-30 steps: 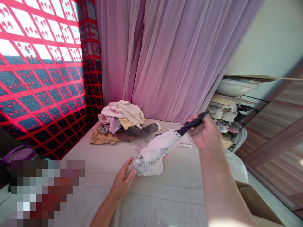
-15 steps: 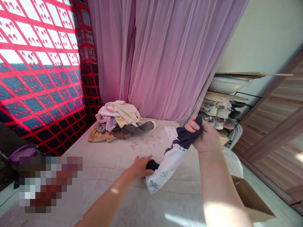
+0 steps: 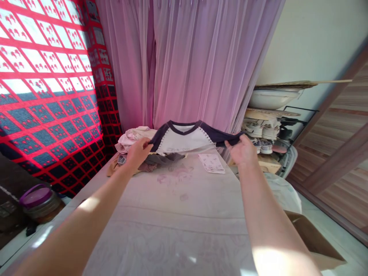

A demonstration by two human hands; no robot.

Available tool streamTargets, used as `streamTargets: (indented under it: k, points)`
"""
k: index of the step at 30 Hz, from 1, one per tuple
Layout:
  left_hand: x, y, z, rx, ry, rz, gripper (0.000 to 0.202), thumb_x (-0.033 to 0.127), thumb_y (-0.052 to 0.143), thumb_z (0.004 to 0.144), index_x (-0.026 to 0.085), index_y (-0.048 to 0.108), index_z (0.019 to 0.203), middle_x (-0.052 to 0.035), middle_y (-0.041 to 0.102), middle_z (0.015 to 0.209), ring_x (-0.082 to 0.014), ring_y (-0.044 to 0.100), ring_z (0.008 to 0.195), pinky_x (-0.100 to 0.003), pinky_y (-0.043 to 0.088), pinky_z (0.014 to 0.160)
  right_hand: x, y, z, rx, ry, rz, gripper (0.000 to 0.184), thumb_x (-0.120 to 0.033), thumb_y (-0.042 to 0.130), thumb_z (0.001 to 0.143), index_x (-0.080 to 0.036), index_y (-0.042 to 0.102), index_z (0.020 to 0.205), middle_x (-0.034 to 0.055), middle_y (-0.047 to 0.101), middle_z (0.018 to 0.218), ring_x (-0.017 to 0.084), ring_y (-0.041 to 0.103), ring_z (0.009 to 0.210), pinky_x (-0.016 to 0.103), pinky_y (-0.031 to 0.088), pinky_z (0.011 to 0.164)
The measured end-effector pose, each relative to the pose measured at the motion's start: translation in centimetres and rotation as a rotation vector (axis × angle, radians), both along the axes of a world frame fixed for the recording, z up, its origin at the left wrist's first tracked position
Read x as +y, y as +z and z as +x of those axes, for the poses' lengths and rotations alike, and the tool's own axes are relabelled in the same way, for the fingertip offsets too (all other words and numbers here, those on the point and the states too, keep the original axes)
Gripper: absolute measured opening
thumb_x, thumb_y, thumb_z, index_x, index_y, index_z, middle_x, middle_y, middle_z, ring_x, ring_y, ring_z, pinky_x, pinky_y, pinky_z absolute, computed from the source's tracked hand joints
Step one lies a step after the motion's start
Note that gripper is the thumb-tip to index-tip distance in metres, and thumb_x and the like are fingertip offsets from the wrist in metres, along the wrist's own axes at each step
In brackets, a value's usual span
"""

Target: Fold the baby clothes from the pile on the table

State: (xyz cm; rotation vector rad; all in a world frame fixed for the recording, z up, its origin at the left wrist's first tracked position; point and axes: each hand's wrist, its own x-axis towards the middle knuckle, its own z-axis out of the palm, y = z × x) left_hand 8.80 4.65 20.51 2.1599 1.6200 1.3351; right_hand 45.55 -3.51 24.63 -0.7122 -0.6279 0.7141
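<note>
A white shirt (image 3: 184, 142) with dark navy sleeves, a navy neckband and lace trim along the shoulder seams is stretched out in the air over the far part of the covered table or bed. My left hand (image 3: 139, 150) pinches one dark sleeve. On the other side my right hand (image 3: 243, 150) grips the opposite sleeve. Behind and below my left hand lies a heap of crumpled clothes (image 3: 135, 136), partly hidden by the shirt. A small folded floral cloth (image 3: 212, 163) rests flat on the cover, left of my right hand.
The pale patterned cover (image 3: 172, 214) spreads before me. Beyond it hangs a pink-purple curtain (image 3: 195, 65). To the right stand a shoe rack (image 3: 301, 124) with a white basin (image 3: 273, 99), and a cardboard box (image 3: 313, 237). A purple-lidded jar (image 3: 41, 203) sits at left.
The bunched shirt has been lifted and spread wide between my hands. Both hands have moved farther forward, the left one up and leftward. The folded floral cloth is now uncovered.
</note>
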Motion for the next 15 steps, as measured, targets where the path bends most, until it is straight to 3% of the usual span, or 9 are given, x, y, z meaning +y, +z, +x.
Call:
streamTargets:
  k: [2,5,7,11,13,15]
  points:
    - [-0.5,0.9,-1.8,0.042,0.038,0.116,0.014,0.028,0.056,0.08,0.02,0.061,0.091,-0.0006,0.062,0.086,-0.0175,0.06,0.08,-0.029,0.046,0.079,-0.3,-1.9,0.0,0.01,-0.006,-0.024,0.013,-0.024,0.059,0.061,-0.023,0.051,0.072,-0.0055,0.06,0.071,0.013,0.059,0.078,0.031,0.051,0.074]
    - [-2.1,-1.0,-3.9,0.103,0.03,0.207,0.011,0.023,0.056,0.077,0.022,0.059,0.087,-0.0045,0.061,0.111,-0.0209,0.057,0.106,-0.033,0.044,0.092,-0.6,-7.3,-0.7,-0.045,-0.017,-0.16,0.019,-0.029,0.056,0.059,-0.023,0.055,0.076,-0.003,0.062,0.069,0.017,0.062,0.078,0.034,0.052,0.07]
    - [-3.6,-4.1,-5.1,0.139,0.008,0.178,0.008,0.02,0.055,0.074,0.023,0.057,0.082,-0.0051,0.061,0.119,-0.0221,0.055,0.114,-0.034,0.043,0.097,-1.2,-11.6,-1.4,-0.117,-0.047,-0.316,0.022,-0.032,0.056,0.056,-0.022,0.058,0.076,-0.0007,0.065,0.07,0.021,0.063,0.08,0.034,0.053,0.066]
    - [-7.1,-11.9,-7.5,0.221,-0.045,-0.097,0.005,0.021,0.051,0.073,0.025,0.051,0.076,-0.0052,0.07,0.106,-0.0236,0.062,0.103,-0.036,0.046,0.09,-4.1,-19.2,-2.7,-0.248,-0.073,-0.513,0.013,-0.037,0.055,0.061,-0.029,0.061,0.069,-0.0001,0.068,0.074,0.028,0.066,0.09,0.04,0.056,0.06]
    - [-8.9,-14.9,-8.6,0.24,-0.057,-0.203,0.006,0.021,0.048,0.074,0.026,0.05,0.077,-0.0043,0.072,0.1,-0.0236,0.065,0.096,-0.036,0.047,0.087,-5.9,-21.6,-2.9,-0.262,-0.088,-0.564,0.009,-0.038,0.056,0.062,-0.033,0.062,0.066,-0.0019,0.069,0.074,0.03,0.066,0.089,0.041,0.057,0.057]
    - [-10.3,-16.7,-9.5,0.237,-0.039,-0.266,0.006,0.021,0.047,0.073,0.026,0.049,0.077,-0.0039,0.073,0.097,-0.0237,0.066,0.092,-0.036,0.047,0.083,-7.1,-22.9,-2.8,-0.27,-0.108,-0.604,0.01,-0.039,0.056,0.061,-0.034,0.063,0.065,-0.0025,0.069,0.073,0.03,0.066,0.087,0.041,0.057,0.056]
